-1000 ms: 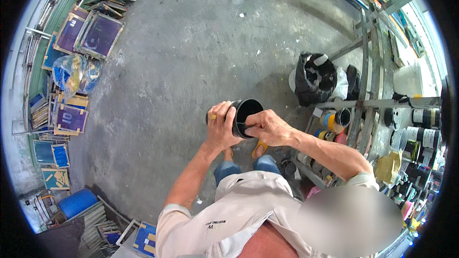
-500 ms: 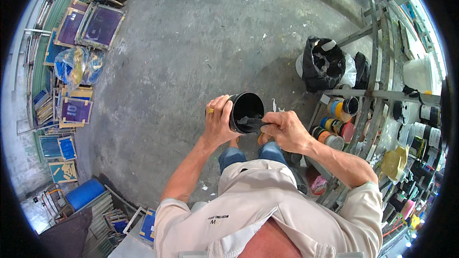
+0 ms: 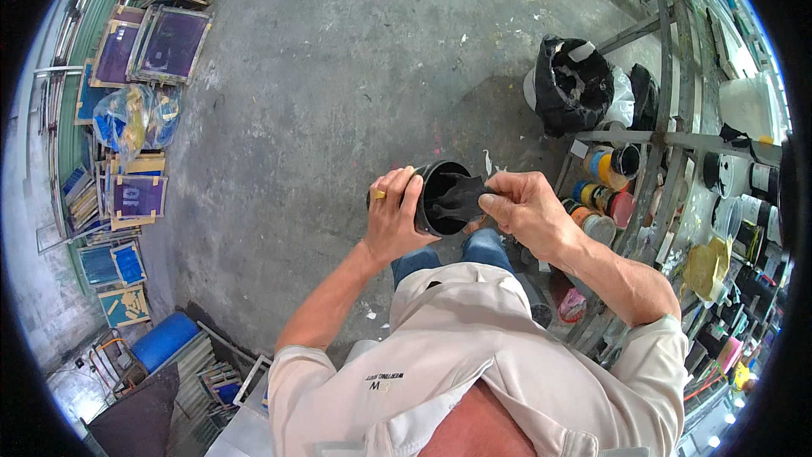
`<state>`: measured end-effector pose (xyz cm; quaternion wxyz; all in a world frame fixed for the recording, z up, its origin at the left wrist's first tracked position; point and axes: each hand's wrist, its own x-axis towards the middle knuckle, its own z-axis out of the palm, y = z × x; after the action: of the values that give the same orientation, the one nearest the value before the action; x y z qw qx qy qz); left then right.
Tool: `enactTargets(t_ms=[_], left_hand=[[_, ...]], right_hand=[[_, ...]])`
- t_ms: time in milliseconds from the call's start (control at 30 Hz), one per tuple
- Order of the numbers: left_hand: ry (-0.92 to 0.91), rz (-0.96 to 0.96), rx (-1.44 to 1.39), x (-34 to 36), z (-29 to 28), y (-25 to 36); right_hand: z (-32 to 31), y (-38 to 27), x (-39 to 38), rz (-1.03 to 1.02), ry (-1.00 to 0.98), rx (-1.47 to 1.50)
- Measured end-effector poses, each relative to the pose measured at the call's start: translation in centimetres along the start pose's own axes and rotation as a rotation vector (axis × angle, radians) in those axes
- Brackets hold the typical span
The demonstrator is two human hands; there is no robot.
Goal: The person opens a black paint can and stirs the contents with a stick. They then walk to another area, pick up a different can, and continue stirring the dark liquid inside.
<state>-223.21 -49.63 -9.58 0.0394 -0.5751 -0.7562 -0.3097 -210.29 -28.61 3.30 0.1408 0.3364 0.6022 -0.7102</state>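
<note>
A black cylindrical can [image 3: 431, 169] is held tilted in front of my body, its open mouth facing up and to the right. My left hand [image 3: 393, 207] grips it from the left side, fingers curled over it, a yellow band on one finger. With thumb and forefinger, my right hand [image 3: 524, 216] pinches a dark, crumpled, film-like piece [image 3: 469, 199] that reaches into the can's mouth. What exactly that piece is, I cannot tell.
Framed screens [image 3: 169, 46] and bagged items [image 3: 127, 123] line the left wall, above a blue drum [image 3: 165, 338]. At the right stand a bin with a black bag [image 3: 554, 101] and metal racks [image 3: 666, 59] holding several ink tins [image 3: 613, 203]. Grey concrete floor [image 3: 338, 76] lies ahead.
My right hand has moved up and right, from inside the can's mouth, drawing the dark piece further out. My left hand still holds the can, which sits slightly higher in view.
</note>
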Motion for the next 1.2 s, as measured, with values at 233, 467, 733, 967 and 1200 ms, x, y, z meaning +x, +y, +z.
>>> enactTargets(t_ms=[233,467,733,967,1200], left_hand=[[-0.078,-0.090,0.009,-0.2,-0.5,1.4],[0.232,-0.443,-0.508,3.3,-1.4,7.4],[-0.426,-0.349,-0.914,5.2,-7.4,1.6],[-0.281,-0.243,-0.540,3.8,-5.0,3.0],[-0.079,-0.056,-0.093,2.5,-4.3,2.6]], right_hand=[[0.2,-0.8,-0.6,0.033,0.016,-0.074],[1.6,-3.5,1.7,-0.172,-0.092,0.150],[-0.6,-4.6,1.3,-0.725,-0.471,-0.292],[-0.2,-0.9,0.2,-0.525,-0.437,-0.597],[2.8,1.7,2.3,-0.647,-0.192,-0.914]])
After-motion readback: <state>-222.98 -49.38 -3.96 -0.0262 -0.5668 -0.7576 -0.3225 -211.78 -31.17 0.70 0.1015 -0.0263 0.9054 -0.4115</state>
